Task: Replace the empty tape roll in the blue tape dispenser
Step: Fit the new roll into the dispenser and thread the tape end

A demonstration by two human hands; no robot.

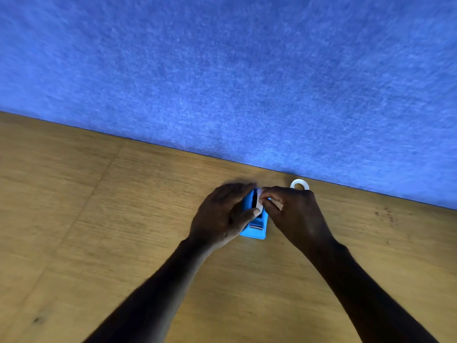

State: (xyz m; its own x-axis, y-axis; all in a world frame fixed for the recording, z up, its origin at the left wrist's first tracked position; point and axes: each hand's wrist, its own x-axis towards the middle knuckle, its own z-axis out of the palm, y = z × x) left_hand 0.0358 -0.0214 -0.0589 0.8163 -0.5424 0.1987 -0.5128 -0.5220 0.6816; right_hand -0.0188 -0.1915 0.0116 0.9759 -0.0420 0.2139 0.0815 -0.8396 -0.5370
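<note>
The blue tape dispenser stands on the wooden table, its cutter end toward me. My left hand wraps its left side and steadies it, thumb on top. My right hand pinches a white tape roll that sits in the dispenser's slot, mostly hidden by my fingers. A second white ring-shaped roll lies on the table just beyond my right hand, near the wall.
A blue felt partition rises straight behind the table and meets its far edge close behind the dispenser. Bare wooden surface spreads to the left and right of my arms.
</note>
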